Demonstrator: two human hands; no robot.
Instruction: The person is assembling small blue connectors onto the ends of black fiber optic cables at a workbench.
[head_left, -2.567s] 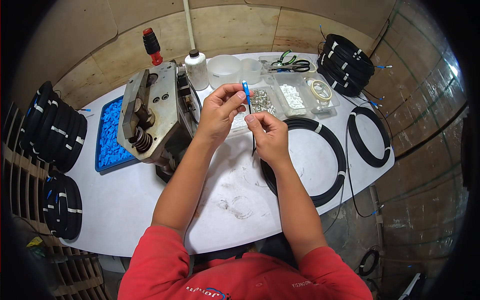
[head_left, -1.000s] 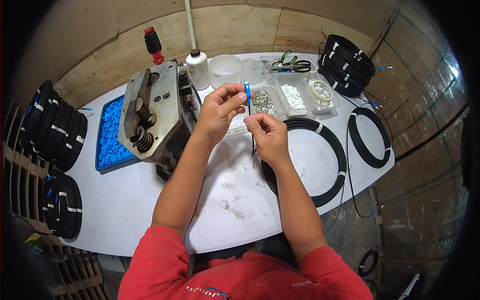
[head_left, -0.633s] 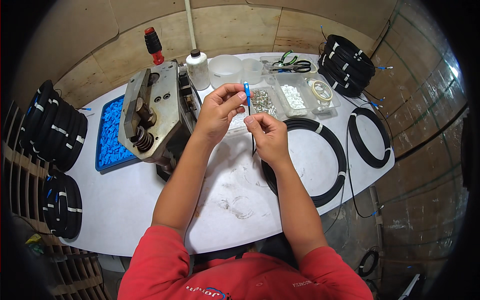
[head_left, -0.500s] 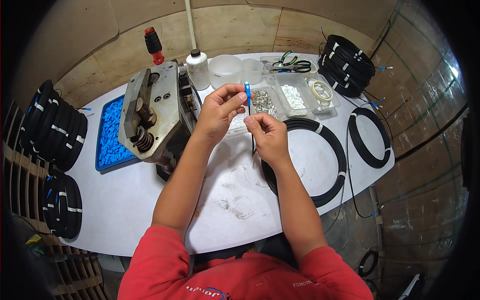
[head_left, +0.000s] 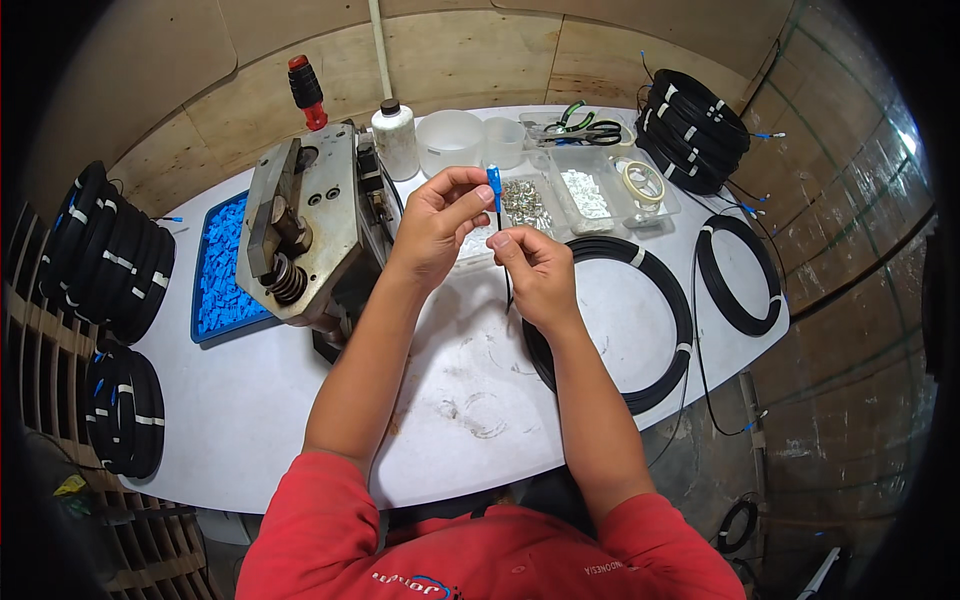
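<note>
Over the middle of the table, my left hand [head_left: 440,228] pinches a small blue fibre-optic connector [head_left: 494,181] between thumb and forefinger. The connector stands nearly upright, with a pale tip at its top. Just below and to the right, my right hand [head_left: 540,272] is closed on the thin black cable [head_left: 509,290] that leads down from the connector. Behind my hands lies a clear box of small metal parts [head_left: 525,203]. A large taped coil of black cable [head_left: 683,300] rests on the table beside my right hand.
A heavy metal press [head_left: 325,215] stands left of my hands, next to a blue tray of blue connector pieces [head_left: 222,265]. Toward the back are a white bottle [head_left: 395,140], plastic tubs [head_left: 450,143], scissors [head_left: 590,133] and a tape roll [head_left: 643,183]. Black cable coils [head_left: 695,130] flank both sides.
The blue connector has turned slightly in my left fingers. Both hands stay in almost the same place, the right one shifting very slightly left.
</note>
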